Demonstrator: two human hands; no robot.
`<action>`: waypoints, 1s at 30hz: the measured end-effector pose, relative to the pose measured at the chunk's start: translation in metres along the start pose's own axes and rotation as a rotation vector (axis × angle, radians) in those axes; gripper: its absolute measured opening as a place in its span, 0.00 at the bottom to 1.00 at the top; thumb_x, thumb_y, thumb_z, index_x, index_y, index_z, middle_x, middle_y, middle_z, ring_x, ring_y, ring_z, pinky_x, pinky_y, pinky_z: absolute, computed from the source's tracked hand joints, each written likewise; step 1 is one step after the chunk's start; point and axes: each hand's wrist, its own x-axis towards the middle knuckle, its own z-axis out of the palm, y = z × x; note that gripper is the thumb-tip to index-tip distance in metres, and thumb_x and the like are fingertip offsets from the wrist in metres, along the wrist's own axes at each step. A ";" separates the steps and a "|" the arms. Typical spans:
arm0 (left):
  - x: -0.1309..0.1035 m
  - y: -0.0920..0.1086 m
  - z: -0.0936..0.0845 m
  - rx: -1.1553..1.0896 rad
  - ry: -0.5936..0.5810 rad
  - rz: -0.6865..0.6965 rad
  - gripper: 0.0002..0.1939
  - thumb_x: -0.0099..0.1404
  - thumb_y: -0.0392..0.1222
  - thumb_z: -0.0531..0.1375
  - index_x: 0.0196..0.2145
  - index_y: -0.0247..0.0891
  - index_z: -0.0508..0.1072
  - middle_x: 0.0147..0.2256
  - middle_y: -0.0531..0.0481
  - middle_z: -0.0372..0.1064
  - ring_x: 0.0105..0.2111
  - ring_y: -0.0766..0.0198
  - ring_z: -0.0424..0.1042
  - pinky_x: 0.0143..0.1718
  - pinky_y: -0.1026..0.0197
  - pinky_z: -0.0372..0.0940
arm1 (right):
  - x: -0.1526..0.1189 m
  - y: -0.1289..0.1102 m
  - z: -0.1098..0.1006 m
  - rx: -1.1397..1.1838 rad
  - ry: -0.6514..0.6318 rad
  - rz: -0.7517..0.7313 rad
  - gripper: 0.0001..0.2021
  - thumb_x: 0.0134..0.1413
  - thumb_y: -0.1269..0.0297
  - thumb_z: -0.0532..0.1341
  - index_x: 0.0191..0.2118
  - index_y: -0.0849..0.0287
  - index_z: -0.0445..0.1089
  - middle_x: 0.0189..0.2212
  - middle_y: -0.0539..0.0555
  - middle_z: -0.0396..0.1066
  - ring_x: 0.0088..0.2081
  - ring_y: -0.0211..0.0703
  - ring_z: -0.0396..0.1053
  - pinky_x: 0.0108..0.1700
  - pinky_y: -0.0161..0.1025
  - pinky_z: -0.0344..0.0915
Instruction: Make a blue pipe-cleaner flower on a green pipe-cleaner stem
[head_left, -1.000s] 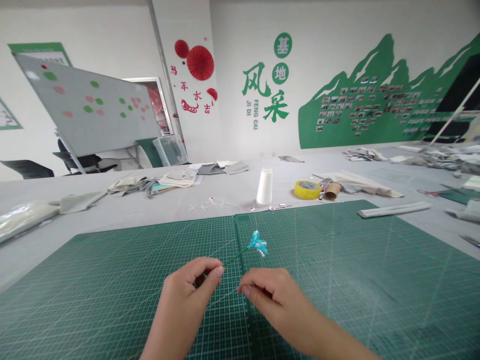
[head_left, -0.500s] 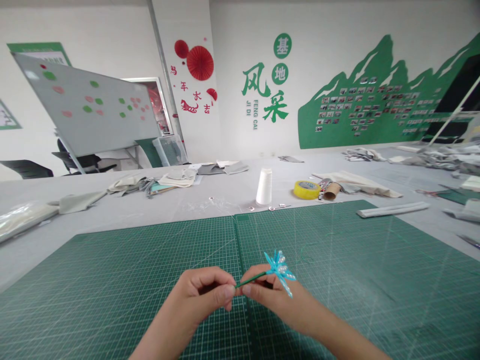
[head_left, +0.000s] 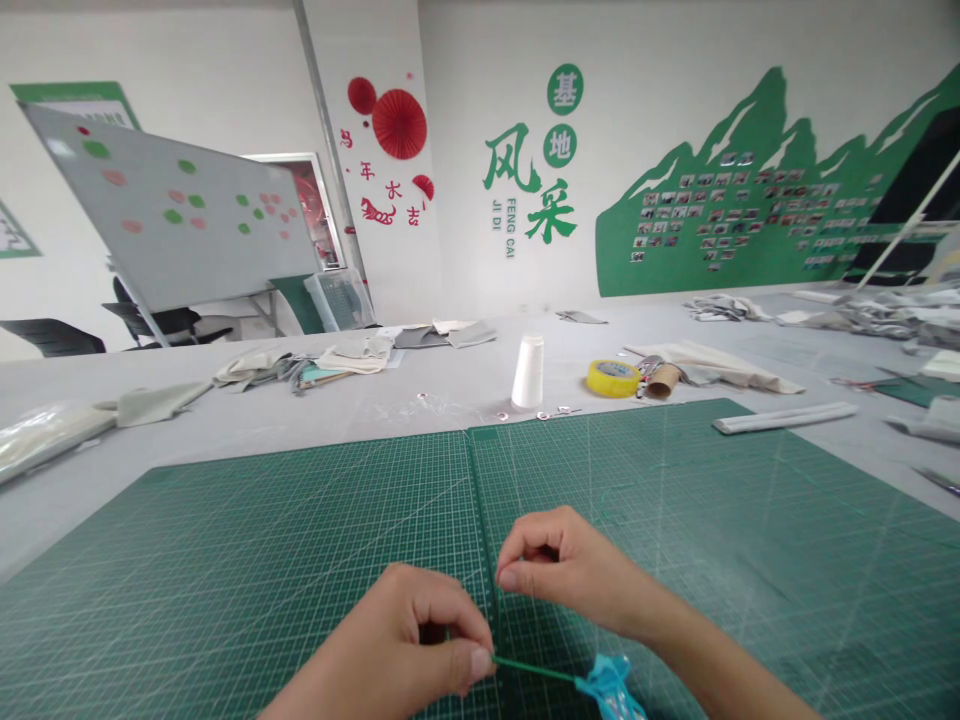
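Note:
A blue flower [head_left: 609,686] with clear shiny parts hangs at the bottom of the head view, low over the green cutting mat [head_left: 300,540]. Its thin green stem [head_left: 534,668] runs left to my left hand [head_left: 427,640], whose thumb and forefinger pinch the stem's end. Above and to the right of the stem is my right hand [head_left: 562,570], apart from the flower. Its thumb and forefinger are pressed together; whatever lies between them is too small to make out.
Beyond the mat stand a white thread cone [head_left: 529,372], a yellow tape roll [head_left: 613,378] and a brown cardboard tube [head_left: 663,381]. Fabric pieces [head_left: 356,353] lie further back. A rolled cloth strip [head_left: 785,418] touches the mat's right part.
The flower has swung down and slightly right, its stem now sloping downward. My right hand has come off the stem and moved up. My left hand has moved a little down and right.

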 end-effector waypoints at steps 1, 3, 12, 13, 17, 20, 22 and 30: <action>0.001 0.001 0.001 0.048 0.006 0.001 0.09 0.54 0.31 0.59 0.22 0.37 0.79 0.21 0.55 0.67 0.23 0.67 0.64 0.26 0.67 0.56 | -0.001 -0.002 0.000 -0.025 0.004 -0.002 0.05 0.51 0.66 0.65 0.27 0.61 0.75 0.17 0.43 0.56 0.21 0.32 0.50 0.22 0.31 0.47; 0.002 0.000 0.001 0.143 0.012 0.010 0.10 0.54 0.31 0.58 0.22 0.37 0.79 0.21 0.55 0.68 0.24 0.67 0.65 0.27 0.67 0.56 | -0.002 -0.006 0.001 -0.077 0.030 -0.028 0.05 0.52 0.68 0.65 0.27 0.61 0.76 0.17 0.43 0.57 0.21 0.32 0.52 0.23 0.31 0.49; 0.004 -0.010 0.001 0.445 0.112 0.050 0.12 0.58 0.33 0.56 0.23 0.40 0.76 0.24 0.56 0.70 0.28 0.65 0.69 0.30 0.66 0.56 | -0.012 -0.021 0.010 -0.320 0.157 -0.274 0.08 0.58 0.70 0.61 0.28 0.59 0.73 0.21 0.46 0.63 0.25 0.34 0.61 0.28 0.32 0.55; 0.005 -0.011 0.002 0.479 0.144 0.052 0.12 0.60 0.33 0.56 0.23 0.41 0.76 0.25 0.56 0.71 0.28 0.65 0.69 0.31 0.66 0.56 | -0.014 -0.021 0.012 -0.352 0.165 -0.309 0.09 0.59 0.70 0.60 0.28 0.59 0.73 0.21 0.46 0.63 0.25 0.34 0.62 0.28 0.33 0.55; 0.006 -0.014 0.001 0.568 0.261 0.034 0.13 0.64 0.36 0.54 0.26 0.42 0.76 0.28 0.56 0.74 0.30 0.62 0.71 0.32 0.63 0.58 | -0.016 -0.020 0.016 -0.478 0.200 -0.410 0.10 0.63 0.68 0.57 0.31 0.59 0.73 0.23 0.48 0.65 0.25 0.35 0.62 0.28 0.34 0.54; 0.007 -0.017 0.000 0.611 0.339 0.005 0.13 0.66 0.39 0.53 0.29 0.43 0.75 0.29 0.55 0.73 0.30 0.60 0.71 0.32 0.61 0.58 | -0.016 -0.018 0.018 -0.567 0.228 -0.453 0.11 0.64 0.68 0.55 0.32 0.59 0.73 0.22 0.48 0.65 0.24 0.36 0.61 0.27 0.35 0.52; 0.007 -0.018 -0.001 0.631 0.400 -0.011 0.13 0.67 0.40 0.52 0.30 0.43 0.75 0.29 0.55 0.73 0.30 0.59 0.71 0.33 0.60 0.59 | -0.016 -0.018 0.019 -0.610 0.242 -0.467 0.12 0.64 0.68 0.54 0.31 0.59 0.72 0.21 0.48 0.64 0.24 0.36 0.60 0.27 0.36 0.52; 0.008 -0.025 -0.002 0.564 0.576 0.036 0.11 0.68 0.44 0.52 0.35 0.44 0.74 0.32 0.54 0.74 0.32 0.58 0.72 0.34 0.58 0.61 | -0.018 -0.018 0.025 -0.654 0.161 -0.401 0.11 0.62 0.71 0.52 0.30 0.59 0.69 0.23 0.48 0.65 0.25 0.37 0.60 0.28 0.36 0.53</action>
